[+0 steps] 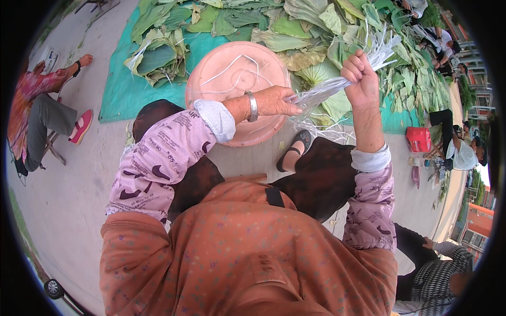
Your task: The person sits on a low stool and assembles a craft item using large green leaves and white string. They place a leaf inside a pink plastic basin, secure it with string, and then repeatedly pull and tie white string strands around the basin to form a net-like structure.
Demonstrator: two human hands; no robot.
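My right hand is closed in a fist round a bundle of white plastic strings, whose loose ends fan out above it. At the bundle's other end, the fingers of my left hand are pinched on the strands, with a silver bracelet at the wrist. Beneath my left forearm is a round pink plastic tub or lid, its flat face up. One bent white string lies across it. More loose strings hang or lie below the bundle, beside my shoe.
Large green and yellowing leaves lie heaped on a teal tarp. A cupped stack of leaves sits left of the pink tub. A seated person is at the left; several others are at the right, near a red container.
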